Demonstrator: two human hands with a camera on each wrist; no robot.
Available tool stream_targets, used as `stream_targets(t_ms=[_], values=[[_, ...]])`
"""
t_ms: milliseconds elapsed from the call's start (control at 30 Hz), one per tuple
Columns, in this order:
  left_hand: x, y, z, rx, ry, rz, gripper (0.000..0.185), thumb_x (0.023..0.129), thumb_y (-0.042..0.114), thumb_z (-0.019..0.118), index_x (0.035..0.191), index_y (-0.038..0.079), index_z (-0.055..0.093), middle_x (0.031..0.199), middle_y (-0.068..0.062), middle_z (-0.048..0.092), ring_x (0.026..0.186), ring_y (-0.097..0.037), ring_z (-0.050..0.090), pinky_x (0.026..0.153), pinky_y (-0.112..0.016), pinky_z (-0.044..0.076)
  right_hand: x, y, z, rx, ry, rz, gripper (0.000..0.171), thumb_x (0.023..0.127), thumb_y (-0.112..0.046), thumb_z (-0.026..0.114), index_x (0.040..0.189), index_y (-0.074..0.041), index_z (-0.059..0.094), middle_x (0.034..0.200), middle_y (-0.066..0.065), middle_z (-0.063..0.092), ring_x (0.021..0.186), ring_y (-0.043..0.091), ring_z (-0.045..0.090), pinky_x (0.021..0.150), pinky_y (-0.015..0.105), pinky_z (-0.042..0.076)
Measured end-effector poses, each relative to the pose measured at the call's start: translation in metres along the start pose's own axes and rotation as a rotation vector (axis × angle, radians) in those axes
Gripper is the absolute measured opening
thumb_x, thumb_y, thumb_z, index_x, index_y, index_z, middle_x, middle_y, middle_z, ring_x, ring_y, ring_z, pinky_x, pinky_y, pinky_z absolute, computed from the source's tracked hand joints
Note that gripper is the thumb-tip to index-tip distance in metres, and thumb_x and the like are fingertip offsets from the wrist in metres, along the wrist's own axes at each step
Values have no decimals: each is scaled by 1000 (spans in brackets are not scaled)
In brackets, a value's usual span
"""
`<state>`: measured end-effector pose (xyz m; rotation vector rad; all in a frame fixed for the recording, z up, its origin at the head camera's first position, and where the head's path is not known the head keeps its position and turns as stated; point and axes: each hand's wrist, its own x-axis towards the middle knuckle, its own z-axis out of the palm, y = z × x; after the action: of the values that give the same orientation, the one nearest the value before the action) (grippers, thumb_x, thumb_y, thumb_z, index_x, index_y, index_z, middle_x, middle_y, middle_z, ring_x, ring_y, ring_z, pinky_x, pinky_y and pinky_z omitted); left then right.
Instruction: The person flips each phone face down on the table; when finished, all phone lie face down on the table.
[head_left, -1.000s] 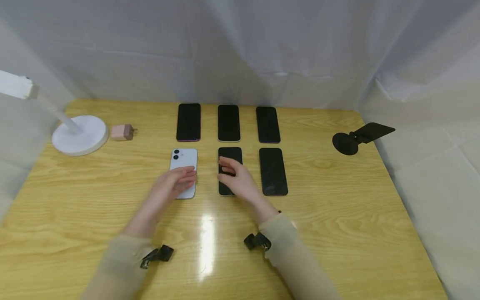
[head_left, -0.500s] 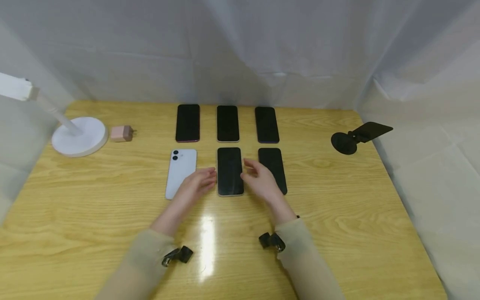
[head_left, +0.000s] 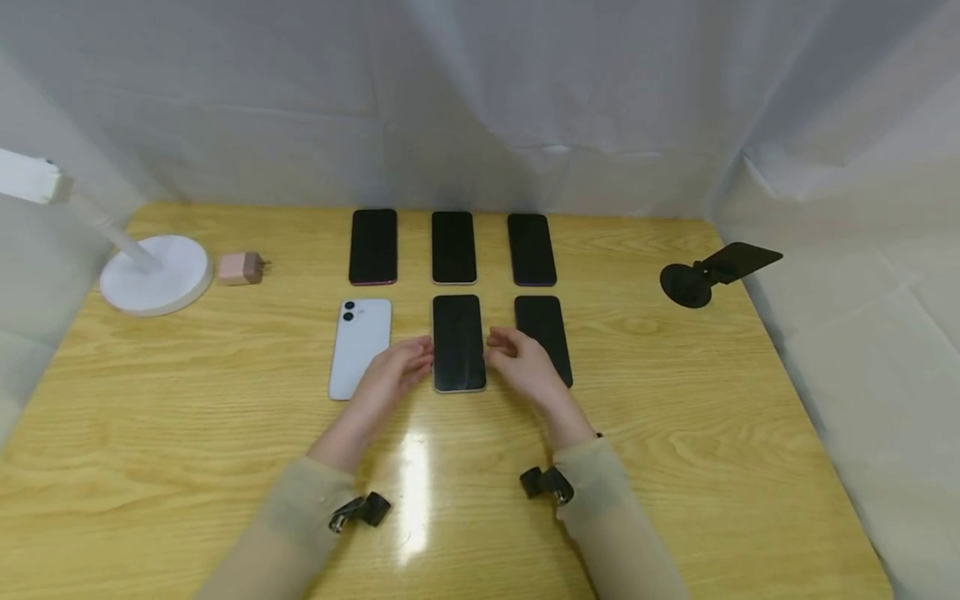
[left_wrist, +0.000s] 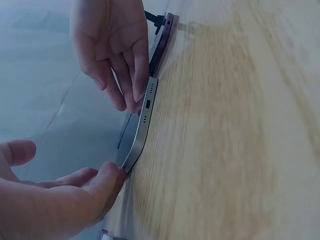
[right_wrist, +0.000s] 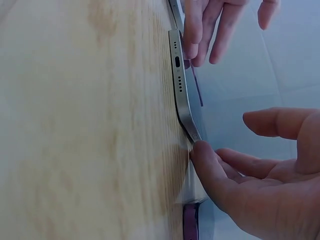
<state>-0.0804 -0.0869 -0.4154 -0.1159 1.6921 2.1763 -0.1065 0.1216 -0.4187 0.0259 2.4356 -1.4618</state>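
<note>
Hands (head_left: pixel 394 367) (head_left: pixel 527 364) — loosely spread — touch opposite long edges of the middle front-row phone (head_left: pixel 459 343).

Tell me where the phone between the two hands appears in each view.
Head: the phone, near the centre.
Left wrist: the phone, edge-on, left of centre.
Right wrist: the phone, edge-on, right of centre.
Shared landmark: the left hand, beside the phone in head, lower left in left wrist, top right in right wrist.

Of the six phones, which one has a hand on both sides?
The middle phone of the near row, screen up: the left hand is at its left edge, the right hand at its right. No other is flanked like that.
</note>
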Motion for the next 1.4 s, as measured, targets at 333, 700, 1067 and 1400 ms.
stream_targets(t_ms=[333,700,1067,1400], values=[[3,-1,-2,12,2,-17,48,103,12,28,141,-17,23,147,-30,26,135,-37,30,114,-36,29,0,-1,3,25,-5,-1,45,93,-11,58,136,2,49,128,14,59,114,26,57,99,36,47],[7,2,-4,52,0,-58,52,103,19,33,142,-15,26,146,-28,30,134,-34,33,113,-34,31,1,-1,13,151,38,2,43,94,1,51,136,7,46,130,20,56,117,28,56,97,34,49],[9,-1,-5,54,4,-79,53,103,21,35,142,-13,27,147,-26,30,135,-33,33,112,-33,32,7,6,21,341,125,22,44,89,9,54,133,9,48,122,22,59,111,30,58,93,31,51],[8,1,-2,23,13,-82,52,102,19,35,140,-16,28,146,-28,32,134,-33,34,111,-32,34,6,-3,24,420,191,14,44,84,11,61,128,8,54,118,19,60,100,24,58,84,23,52]])
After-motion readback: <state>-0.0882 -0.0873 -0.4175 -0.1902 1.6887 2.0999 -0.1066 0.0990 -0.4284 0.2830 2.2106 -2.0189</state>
